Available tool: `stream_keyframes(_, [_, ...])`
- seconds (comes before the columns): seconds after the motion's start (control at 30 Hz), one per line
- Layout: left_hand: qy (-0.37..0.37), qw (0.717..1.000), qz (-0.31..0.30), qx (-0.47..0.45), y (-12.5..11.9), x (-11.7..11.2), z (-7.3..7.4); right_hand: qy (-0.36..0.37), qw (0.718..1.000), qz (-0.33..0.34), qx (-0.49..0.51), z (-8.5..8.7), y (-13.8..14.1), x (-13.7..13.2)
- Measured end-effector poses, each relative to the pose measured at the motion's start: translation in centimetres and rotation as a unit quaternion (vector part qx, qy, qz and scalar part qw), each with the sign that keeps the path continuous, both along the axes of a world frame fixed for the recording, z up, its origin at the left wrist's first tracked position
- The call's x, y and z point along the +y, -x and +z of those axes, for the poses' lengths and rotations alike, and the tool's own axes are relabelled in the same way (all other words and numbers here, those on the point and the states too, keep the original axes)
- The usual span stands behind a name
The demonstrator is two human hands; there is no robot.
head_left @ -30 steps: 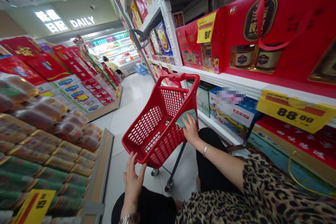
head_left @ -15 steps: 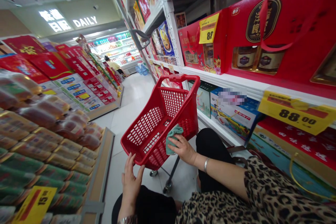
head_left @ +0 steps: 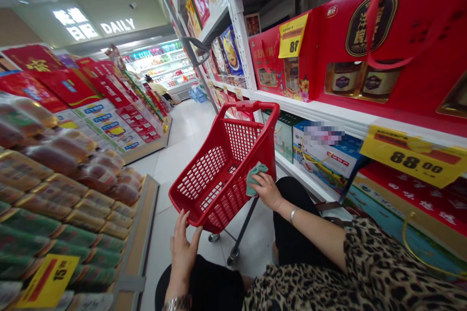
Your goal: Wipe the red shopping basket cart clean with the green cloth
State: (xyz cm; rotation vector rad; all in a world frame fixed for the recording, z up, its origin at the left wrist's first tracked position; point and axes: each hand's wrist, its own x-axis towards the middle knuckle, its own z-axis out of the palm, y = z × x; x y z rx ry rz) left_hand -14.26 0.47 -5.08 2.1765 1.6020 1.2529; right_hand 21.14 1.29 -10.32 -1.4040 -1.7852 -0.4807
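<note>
A red plastic shopping cart point(head_left: 215, 170) with a latticed basket stands in front of me, tilted in my view. My right hand point(head_left: 268, 192) holds a green cloth point(head_left: 256, 178) flat against the basket's near side, towards the handle end. The fingers lie over the cloth and partly cover it. At the basket's other end, my left hand point(head_left: 183, 245) rests by the rim corner with fingers and thumb spread apart. Its fingertips seem to touch the red plastic. Inside, the basket holds no goods that I can see.
White shelving point(head_left: 324, 109) with red gift boxes point(head_left: 288, 60) rises close on the right. Bottled drinks point(head_left: 65, 148) and cans point(head_left: 73, 204) are stacked at left. My bent knees flank the cart's near side. Farther down the aisle, a person point(head_left: 158, 88) is near a lit cooler.
My right hand has slid the cloth along the basket side, to the right and slightly up, towards the handle end. My left hand stays at the same corner.
</note>
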Motion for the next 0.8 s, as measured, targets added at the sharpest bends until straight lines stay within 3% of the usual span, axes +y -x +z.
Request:
stream_keyframes(0.17, [0.009, 1.000, 0.002, 0.000, -0.6, -0.2, 0.3, 0.041, 0.993, -0.036, 0.102, 0.1, -2.7, 0.8])
stream_keyframes(0.33, [0.021, 1.000, 0.008, 0.002, -1.1, -0.3, 0.4, 0.035, 0.992, -0.037, 0.115, 0.4, -4.3, 1.2])
stream_keyframes(0.67, [0.027, 1.000, -0.008, 0.001, -1.1, 0.3, 0.0, 0.077, 0.989, -0.098, 0.086, 1.2, -4.2, 0.6])
stream_keyframes(0.8, [0.027, 1.000, 0.001, -0.007, -1.4, 0.0, 0.4, 0.103, 0.981, -0.104, 0.125, 0.9, -3.9, 0.7])
